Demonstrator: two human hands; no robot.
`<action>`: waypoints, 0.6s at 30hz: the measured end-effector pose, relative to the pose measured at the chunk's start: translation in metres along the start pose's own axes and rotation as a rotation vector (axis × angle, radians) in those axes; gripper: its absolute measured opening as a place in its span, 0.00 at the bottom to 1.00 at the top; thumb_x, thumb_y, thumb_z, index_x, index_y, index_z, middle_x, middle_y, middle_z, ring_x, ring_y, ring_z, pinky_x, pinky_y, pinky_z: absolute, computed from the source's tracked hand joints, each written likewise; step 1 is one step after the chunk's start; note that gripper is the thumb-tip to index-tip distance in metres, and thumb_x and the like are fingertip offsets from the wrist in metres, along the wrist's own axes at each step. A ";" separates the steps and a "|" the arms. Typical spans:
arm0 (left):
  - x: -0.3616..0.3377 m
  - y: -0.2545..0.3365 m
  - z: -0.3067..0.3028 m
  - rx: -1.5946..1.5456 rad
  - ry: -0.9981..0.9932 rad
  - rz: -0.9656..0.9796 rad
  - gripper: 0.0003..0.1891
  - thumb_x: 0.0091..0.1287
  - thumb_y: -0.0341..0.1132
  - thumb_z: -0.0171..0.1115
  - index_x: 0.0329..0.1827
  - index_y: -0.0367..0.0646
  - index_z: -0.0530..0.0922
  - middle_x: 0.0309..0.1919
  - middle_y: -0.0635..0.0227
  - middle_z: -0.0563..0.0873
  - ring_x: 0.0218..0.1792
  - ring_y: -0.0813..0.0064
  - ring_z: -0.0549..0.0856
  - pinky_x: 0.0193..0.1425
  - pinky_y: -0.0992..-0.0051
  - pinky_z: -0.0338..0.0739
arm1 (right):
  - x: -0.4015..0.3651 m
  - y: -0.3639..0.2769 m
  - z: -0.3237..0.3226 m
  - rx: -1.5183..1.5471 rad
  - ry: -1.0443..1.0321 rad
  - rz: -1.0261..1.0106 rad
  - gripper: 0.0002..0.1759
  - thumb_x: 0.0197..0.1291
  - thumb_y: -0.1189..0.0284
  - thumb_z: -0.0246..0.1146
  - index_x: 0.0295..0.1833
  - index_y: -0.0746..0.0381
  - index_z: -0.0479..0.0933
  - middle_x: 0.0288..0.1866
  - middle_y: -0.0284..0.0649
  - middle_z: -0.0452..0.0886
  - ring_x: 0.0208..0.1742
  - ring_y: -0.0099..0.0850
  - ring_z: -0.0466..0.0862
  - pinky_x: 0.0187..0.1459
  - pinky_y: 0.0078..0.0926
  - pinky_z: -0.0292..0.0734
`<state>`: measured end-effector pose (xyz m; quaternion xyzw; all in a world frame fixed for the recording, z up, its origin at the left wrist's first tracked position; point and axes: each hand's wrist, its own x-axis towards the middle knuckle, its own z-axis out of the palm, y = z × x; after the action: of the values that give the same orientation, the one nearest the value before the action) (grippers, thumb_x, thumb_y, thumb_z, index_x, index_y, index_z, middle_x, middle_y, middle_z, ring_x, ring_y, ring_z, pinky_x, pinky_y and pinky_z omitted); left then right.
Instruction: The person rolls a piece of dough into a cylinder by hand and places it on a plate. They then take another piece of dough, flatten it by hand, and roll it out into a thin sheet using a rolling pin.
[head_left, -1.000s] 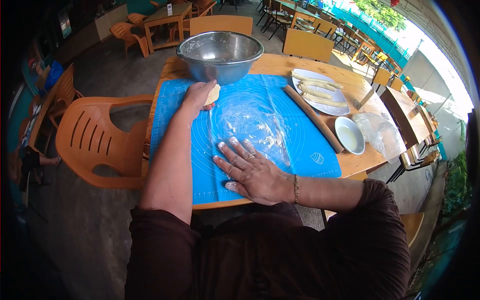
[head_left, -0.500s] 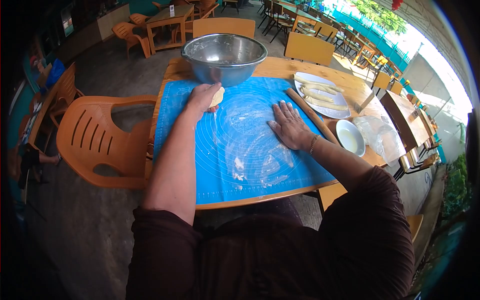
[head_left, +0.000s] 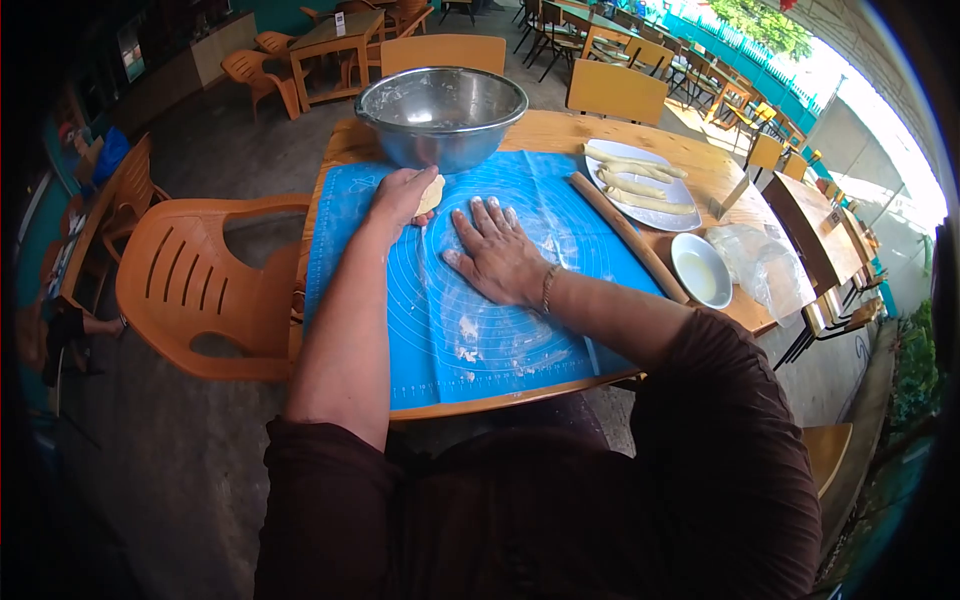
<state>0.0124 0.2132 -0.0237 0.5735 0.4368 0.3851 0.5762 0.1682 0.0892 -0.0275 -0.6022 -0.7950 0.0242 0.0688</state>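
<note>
My left hand (head_left: 402, 197) is closed around a pale piece of dough (head_left: 431, 196), just in front of a large steel bowl (head_left: 440, 148). My right hand (head_left: 497, 252) lies flat, fingers spread, on the blue pastry mat (head_left: 420, 345), which is printed with circles and dusted with flour. White flour clings to its fingertips. To the right of that hand, a wooden rolling pin (head_left: 630, 238) rests slantwise along the mat's right side.
Several dough strips (head_left: 640, 187) lie on a white plate (head_left: 607, 150) at the back right. Nearer stands a small white bowl (head_left: 702, 270) with pale liquid, beside a clear plastic bag (head_left: 765, 265). An orange chair (head_left: 210, 285) stands left of the wooden table (head_left: 560, 128).
My right hand has slid left across the mat, away from the rolling pin and closer to my left hand. The left hand keeps its hold on the dough.
</note>
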 end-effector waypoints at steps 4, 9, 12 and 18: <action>0.001 0.000 -0.001 0.004 -0.008 -0.005 0.23 0.68 0.52 0.63 0.50 0.38 0.79 0.33 0.66 0.83 0.25 0.78 0.81 0.23 0.80 0.72 | 0.041 0.014 -0.002 -0.015 0.007 0.175 0.42 0.73 0.45 0.36 0.78 0.68 0.50 0.80 0.63 0.46 0.81 0.57 0.43 0.78 0.51 0.38; 0.002 0.000 -0.001 0.000 -0.008 -0.007 0.23 0.69 0.50 0.61 0.50 0.35 0.79 0.31 0.64 0.84 0.23 0.77 0.80 0.21 0.79 0.74 | 0.011 -0.031 -0.004 0.080 -0.022 0.101 0.42 0.73 0.46 0.34 0.77 0.70 0.50 0.79 0.64 0.48 0.81 0.57 0.45 0.78 0.52 0.38; 0.002 0.000 -0.001 0.013 -0.005 0.007 0.23 0.70 0.50 0.61 0.49 0.35 0.80 0.31 0.63 0.84 0.23 0.77 0.81 0.22 0.79 0.75 | -0.036 -0.066 -0.006 0.213 -0.038 -0.111 0.40 0.75 0.48 0.34 0.77 0.71 0.50 0.78 0.64 0.50 0.80 0.59 0.46 0.78 0.53 0.38; 0.000 -0.001 -0.001 0.038 -0.005 0.044 0.23 0.70 0.50 0.60 0.49 0.35 0.80 0.31 0.63 0.84 0.23 0.77 0.81 0.23 0.79 0.76 | -0.078 -0.043 -0.004 -0.063 -0.010 -0.190 0.38 0.75 0.51 0.36 0.78 0.68 0.48 0.79 0.62 0.48 0.81 0.55 0.44 0.79 0.51 0.38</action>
<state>0.0112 0.2135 -0.0248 0.5947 0.4300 0.3879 0.5576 0.1486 0.0021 -0.0243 -0.5258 -0.8493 -0.0045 0.0480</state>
